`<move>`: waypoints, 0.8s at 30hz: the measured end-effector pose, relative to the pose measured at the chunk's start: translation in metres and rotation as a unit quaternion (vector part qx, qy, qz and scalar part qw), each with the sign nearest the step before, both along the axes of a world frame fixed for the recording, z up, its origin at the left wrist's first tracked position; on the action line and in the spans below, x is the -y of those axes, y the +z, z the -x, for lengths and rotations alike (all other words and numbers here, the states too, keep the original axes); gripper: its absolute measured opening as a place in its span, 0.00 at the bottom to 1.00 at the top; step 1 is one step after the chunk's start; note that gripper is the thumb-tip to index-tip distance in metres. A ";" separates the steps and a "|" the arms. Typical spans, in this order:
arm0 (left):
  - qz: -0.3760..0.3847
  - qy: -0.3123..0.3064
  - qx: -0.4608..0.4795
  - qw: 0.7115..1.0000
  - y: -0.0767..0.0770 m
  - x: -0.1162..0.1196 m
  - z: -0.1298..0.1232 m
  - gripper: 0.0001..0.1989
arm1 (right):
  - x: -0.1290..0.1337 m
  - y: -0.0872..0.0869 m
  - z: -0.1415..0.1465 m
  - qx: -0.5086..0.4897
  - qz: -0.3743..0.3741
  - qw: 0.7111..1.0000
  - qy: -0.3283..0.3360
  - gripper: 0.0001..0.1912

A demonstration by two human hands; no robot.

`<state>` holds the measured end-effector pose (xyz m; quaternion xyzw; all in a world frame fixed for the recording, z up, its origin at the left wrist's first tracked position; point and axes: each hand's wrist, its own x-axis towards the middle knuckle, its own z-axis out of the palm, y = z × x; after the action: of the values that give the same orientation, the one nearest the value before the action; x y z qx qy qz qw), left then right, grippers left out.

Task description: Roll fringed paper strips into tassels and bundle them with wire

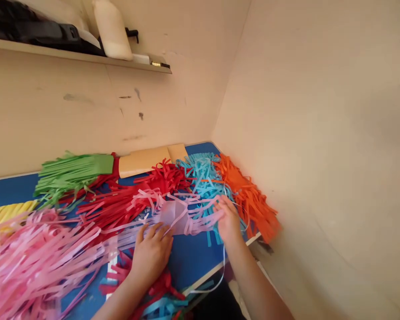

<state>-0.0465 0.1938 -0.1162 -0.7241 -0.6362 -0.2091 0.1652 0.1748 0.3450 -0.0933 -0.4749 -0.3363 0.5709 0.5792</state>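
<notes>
A lilac-pink piece of fringed tissue paper (174, 216) lies spread over the blue table, its cut strips reaching out to both sides. My left hand (153, 249) rests flat at its near edge, fingers a little apart. The ends of its right-hand strips are gathered in the closed fingers of my right hand (228, 218). A thin white ribbon (224, 262) loops around my right hand and hangs below the table edge. Light blue fringe (202, 166) lies just behind my right hand, and orange fringe (250, 195) is to its right.
Red fringe (120, 204), green fringe (75, 168) and a large pink fringe pile (36, 262) cover the blue table (193, 262). Folded yellowish paper (143, 162) lies by the wall. Above, a shelf (70, 57) holds a white bottle (111, 31). A wall closes off the right side.
</notes>
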 end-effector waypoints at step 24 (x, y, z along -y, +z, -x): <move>0.019 0.078 -0.060 0.995 -0.013 0.071 0.001 0.21 | 0.034 0.013 0.049 0.495 -0.563 0.517 0.413 0.14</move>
<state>-0.0478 0.1231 -0.1296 -0.6864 -0.6837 -0.1397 0.2049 0.1261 0.3110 -0.0801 -0.0632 -0.9781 0.1100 0.1653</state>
